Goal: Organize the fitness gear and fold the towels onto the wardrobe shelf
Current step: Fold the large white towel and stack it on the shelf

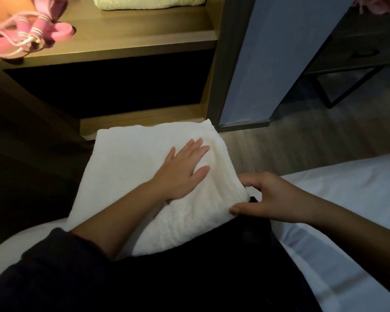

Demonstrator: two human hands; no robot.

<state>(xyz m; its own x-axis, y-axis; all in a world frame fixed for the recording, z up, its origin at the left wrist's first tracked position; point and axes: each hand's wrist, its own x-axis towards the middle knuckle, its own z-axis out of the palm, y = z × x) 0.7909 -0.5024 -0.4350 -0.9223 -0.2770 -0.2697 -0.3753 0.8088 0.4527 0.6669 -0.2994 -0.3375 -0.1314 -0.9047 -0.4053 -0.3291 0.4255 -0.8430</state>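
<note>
Nearest to us, in the lower middle of the frame, the white towel [126, 158] lies across our dark-clothed lap as we sit on the edge of the bed [347, 199]. It is folded into a thick rectangle. Our left hand [182, 170] lies flat on top of it, fingers straight and slightly spread, pressing the layers down. Our right hand [270, 199] pinches the towel's right edge between thumb and curled fingers. We judge this fold to be nearly finished, but the towel is not yet on the shelf. Farther off, in the upper left of the frame, the wardrobe shelf [126, 39] carries the pink fitness gear [32, 32], which looks loosely heaped near the front edge and may want tidying. At the top centre a cream folded towel [149, 3] is partly cut off by the frame; whether it sits on this shelf we cannot tell. What seems left is placing the towel from our lap beside it.
</note>
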